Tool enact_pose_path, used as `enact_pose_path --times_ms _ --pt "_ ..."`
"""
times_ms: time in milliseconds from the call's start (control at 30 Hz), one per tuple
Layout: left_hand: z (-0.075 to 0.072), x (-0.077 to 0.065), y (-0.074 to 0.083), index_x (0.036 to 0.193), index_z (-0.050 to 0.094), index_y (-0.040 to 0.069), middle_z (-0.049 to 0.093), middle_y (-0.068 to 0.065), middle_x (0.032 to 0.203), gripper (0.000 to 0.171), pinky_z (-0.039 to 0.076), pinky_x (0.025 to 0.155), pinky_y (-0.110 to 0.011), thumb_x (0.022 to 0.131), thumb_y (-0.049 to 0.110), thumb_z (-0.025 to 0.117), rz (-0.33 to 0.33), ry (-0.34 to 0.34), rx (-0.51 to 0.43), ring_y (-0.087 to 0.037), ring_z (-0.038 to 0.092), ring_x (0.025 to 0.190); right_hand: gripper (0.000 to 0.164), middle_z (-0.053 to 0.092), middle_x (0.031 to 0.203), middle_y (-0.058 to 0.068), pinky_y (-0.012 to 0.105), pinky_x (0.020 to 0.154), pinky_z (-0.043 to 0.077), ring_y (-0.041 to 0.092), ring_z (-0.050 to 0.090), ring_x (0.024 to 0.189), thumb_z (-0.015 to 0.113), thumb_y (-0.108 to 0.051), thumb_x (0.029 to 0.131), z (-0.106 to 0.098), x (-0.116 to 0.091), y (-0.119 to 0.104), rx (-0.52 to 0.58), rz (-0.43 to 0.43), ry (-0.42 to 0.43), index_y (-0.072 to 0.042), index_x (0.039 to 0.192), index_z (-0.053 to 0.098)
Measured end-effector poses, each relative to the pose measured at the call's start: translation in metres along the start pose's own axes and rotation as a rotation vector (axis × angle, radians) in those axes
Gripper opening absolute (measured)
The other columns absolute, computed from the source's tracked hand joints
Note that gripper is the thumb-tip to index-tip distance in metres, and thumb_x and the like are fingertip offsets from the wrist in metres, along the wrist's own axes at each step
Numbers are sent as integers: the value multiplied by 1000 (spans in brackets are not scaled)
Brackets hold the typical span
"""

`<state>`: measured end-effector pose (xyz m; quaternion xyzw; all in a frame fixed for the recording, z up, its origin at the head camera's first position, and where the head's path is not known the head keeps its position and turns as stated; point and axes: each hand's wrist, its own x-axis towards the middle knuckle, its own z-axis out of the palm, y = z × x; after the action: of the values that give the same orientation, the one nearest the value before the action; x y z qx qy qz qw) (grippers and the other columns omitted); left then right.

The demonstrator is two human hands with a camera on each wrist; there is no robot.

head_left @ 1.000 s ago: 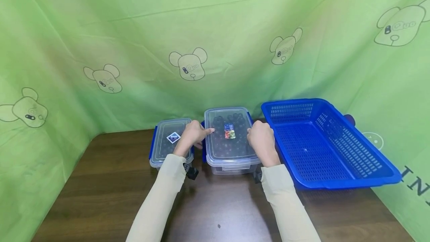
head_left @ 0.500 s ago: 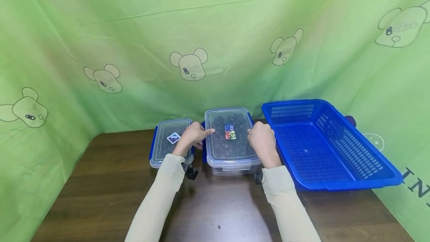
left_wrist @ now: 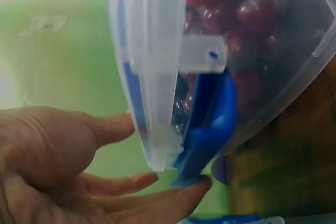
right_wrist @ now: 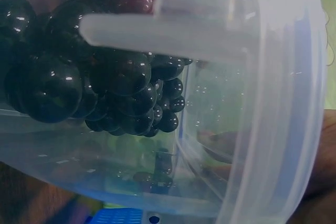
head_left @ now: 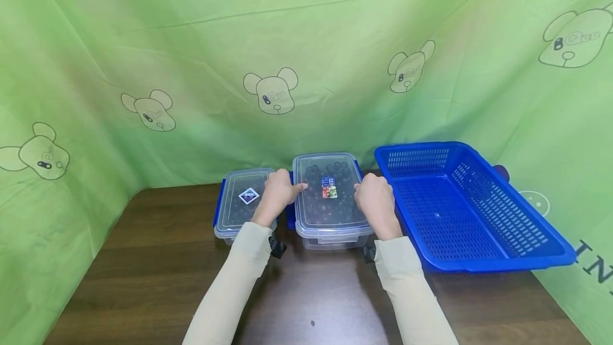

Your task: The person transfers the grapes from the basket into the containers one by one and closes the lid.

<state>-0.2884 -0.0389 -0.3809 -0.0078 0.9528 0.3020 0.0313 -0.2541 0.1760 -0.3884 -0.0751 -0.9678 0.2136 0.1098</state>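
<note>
A clear food storage box [head_left: 330,209] with a lid and blue latches stands mid-table. Dark grapes [right_wrist: 126,77] show through its wall. My left hand [head_left: 279,191] is at its left side, thumb on the lid's edge. In the left wrist view the blue latch [left_wrist: 210,124] hangs swung out from the lid, and a fingertip of that hand touches its free end. My right hand [head_left: 375,198] grips the box's right side, thumb at the lid's edge. Several of its fingers are hidden.
A smaller lidded box [head_left: 239,212] with blue latches stands close on the left. To the right is a blue perforated basket [head_left: 479,265], with nothing seen inside. Green printed cloth [head_left: 306,25] hangs behind the brown table [head_left: 306,302].
My left hand has turned slightly and risen a little beside the box; its lower fingers no longer show in the head view. My right hand keeps its place on the box.
</note>
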Motion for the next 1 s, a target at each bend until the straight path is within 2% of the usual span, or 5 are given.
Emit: enact_pose_path --times_ms 133,200,533,800,1000 --pt "4 -1 2 94 66 1 62 -11 80 36 56 76 -45 96 35 78 51 80 17 -29 62 75 36 74 90 33 61 70 60 48 74 81 65 -19 103 0 0 1 1 2 9 15 98 74" --pt "6 -1 2 92 66 2 66 -13 83 35 57 82 -48 96 35 78 34 85 15 -31 65 79 36 74 89 33 60 70 60 47 74 81 65 -19 103 1 0 1 2 2 2 15 98 74" --pt "12 -1 -2 80 63 9 66 -9 80 39 51 61 -40 94 42 78 -47 105 -25 -27 63 72 37 74 94 34 62 73 60 50 74 86 65 -21 103 0 0 3 5 21 -8 14 101 74" --pt "15 1 -6 77 66 11 66 -7 76 39 46 58 -35 92 44 80 -45 120 -78 -24 60 67 37 74 93 32 60 72 61 48 74 86 66 -23 104 -3 -1 5 12 39 -13 13 99 75" --pt "14 -1 -5 89 75 11 73 -11 89 34 56 70 -44 92 44 80 -59 139 -45 -30 67 79 38 74 96 32 60 73 61 49 74 87 65 -24 104 -1 -1 5 15 35 -16 13 102 75"
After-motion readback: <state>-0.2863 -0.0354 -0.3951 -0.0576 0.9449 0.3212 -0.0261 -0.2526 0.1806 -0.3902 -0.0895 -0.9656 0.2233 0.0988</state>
